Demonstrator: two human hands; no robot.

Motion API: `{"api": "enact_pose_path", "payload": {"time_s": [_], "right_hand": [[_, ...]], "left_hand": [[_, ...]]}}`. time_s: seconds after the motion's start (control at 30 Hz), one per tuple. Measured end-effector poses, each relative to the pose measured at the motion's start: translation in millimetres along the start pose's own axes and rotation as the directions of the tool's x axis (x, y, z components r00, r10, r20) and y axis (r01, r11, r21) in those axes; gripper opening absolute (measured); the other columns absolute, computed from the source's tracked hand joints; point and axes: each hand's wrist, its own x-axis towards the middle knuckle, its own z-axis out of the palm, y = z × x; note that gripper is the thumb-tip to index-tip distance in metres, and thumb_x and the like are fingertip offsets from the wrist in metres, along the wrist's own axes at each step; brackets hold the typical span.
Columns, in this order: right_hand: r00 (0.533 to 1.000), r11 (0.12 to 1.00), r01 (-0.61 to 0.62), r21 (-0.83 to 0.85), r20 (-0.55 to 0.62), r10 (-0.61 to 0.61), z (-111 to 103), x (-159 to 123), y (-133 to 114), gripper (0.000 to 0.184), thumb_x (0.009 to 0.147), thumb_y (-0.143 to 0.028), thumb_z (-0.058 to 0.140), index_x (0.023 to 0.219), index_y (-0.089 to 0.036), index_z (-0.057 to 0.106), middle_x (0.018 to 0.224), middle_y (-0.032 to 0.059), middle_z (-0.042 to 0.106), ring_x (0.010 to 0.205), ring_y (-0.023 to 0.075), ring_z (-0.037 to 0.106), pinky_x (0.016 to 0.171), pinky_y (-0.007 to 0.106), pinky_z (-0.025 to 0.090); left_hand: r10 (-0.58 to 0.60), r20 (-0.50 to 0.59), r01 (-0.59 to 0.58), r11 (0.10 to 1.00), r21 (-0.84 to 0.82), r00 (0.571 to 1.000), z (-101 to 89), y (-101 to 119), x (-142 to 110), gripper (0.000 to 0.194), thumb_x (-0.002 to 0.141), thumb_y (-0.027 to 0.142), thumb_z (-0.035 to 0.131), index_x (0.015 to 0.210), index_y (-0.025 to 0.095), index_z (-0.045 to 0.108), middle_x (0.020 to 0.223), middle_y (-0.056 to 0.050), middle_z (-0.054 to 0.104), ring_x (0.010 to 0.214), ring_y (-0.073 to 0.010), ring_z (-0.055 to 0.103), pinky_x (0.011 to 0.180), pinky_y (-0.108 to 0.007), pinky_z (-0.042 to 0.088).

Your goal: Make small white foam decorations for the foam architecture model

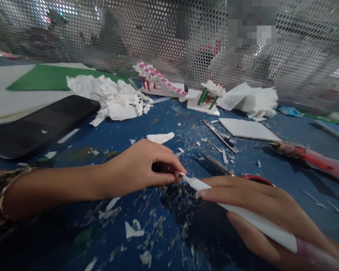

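Note:
My left hand (147,163) is closed in a pinch on a small white piece (180,175) with a dark red mark. My right hand (260,210) grips a slim white tapered tube (257,224), pinkish at its rear end; its narrow tip meets the pinched piece. Whether the two are joined I cannot tell. Just beyond my right hand lie scissors (219,164) with red handles, partly hidden by the fingers. Metal tweezers (220,135) rest farther back. A folded white scrap (160,138) lies beyond my left hand.
Paper scraps litter the blue table (147,244). A black phone (42,126) and crumpled white tissue (110,94) are at left. Two small models (161,81) (206,96) stand before a perforated metal screen (169,34). A white board (248,129) and a reddish pen-like tool (313,158) lie right.

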Motion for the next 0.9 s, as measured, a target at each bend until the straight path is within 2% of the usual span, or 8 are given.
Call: {"api": "enact_pose_path", "payload": {"time_s": [0.17,0.37,0.5,0.63,0.77,0.9], "right_hand": [[1.0,1.0,-0.01,-0.007,0.022,0.01,0.5,-3.0,1.0,0.038,0.067,-0.006,0.048,0.101,-0.02,0.055,0.098,0.002,0.065,0.088,0.0101,0.061,0.076,0.015,0.048],[0.997,0.999,-0.032,0.003,-0.066,0.032,4.8,-7.0,1.6,0.035,0.066,-0.003,0.047,0.096,-0.019,0.056,0.092,-0.0006,0.066,0.089,0.0063,0.06,0.08,0.009,0.043],[0.986,0.998,-0.059,0.024,-0.155,0.062,7.5,-8.0,0.4,0.036,0.067,-0.005,0.046,0.098,-0.021,0.055,0.095,-0.0019,0.064,0.091,0.0064,0.059,0.079,0.009,0.044],[0.997,0.999,-0.037,-0.028,-0.072,0.035,4.9,-7.2,-0.1,0.035,0.067,-0.003,0.046,0.097,-0.019,0.055,0.092,-0.0011,0.065,0.09,0.0066,0.059,0.08,0.009,0.044],[0.996,0.999,-0.029,-0.045,-0.086,0.025,3.0,-5.5,0.1,0.034,0.067,-0.004,0.045,0.097,-0.02,0.054,0.092,-0.0002,0.065,0.09,0.0066,0.059,0.078,0.009,0.045],[0.999,0.998,-0.024,-0.06,-0.031,0.022,3.3,-5.7,0.1,0.033,0.068,-0.004,0.045,0.097,-0.019,0.054,0.094,-0.0008,0.064,0.091,0.0043,0.058,0.081,0.008,0.042]], "left_hand": [[-0.019,0.017,0.019,1.0,-0.002,1.0,0.0,0.9,0.2,0.014,0.073,0.013,0.056,0.083,0.014,0.065,0.074,-0.001,0.065,0.066,-0.0081,0.058,0.059,-0.013,0.041],[-0.056,0.009,0.056,0.998,-0.018,0.998,0.1,3.4,0.9,0.013,0.072,0.014,0.057,0.081,0.014,0.066,0.07,0.0,0.064,0.062,-0.0068,0.056,0.055,-0.012,0.039],[-0.046,0.023,0.046,0.999,-0.013,0.999,-0.6,2.8,1.5,0.013,0.073,0.013,0.056,0.081,0.014,0.066,0.072,-0.001,0.065,0.064,-0.0079,0.057,0.057,-0.013,0.041],[-0.039,0.012,0.04,0.999,-0.015,0.999,0.1,2.7,0.7,0.012,0.073,0.015,0.056,0.081,0.015,0.066,0.072,-0.001,0.065,0.063,-0.0083,0.058,0.056,-0.013,0.041],[-0.044,0.019,0.044,0.999,-0.014,0.999,0.2,3.3,0.4,0.012,0.073,0.014,0.056,0.081,0.014,0.066,0.071,-0.001,0.064,0.063,-0.0075,0.057,0.056,-0.012,0.041],[-0.05,0.015,0.05,0.999,-0.004,0.999,-0.1,3.0,1.6,0.012,0.073,0.016,0.057,0.08,0.015,0.066,0.069,0.0,0.064,0.061,-0.0074,0.057,0.054,-0.012,0.04]]}}
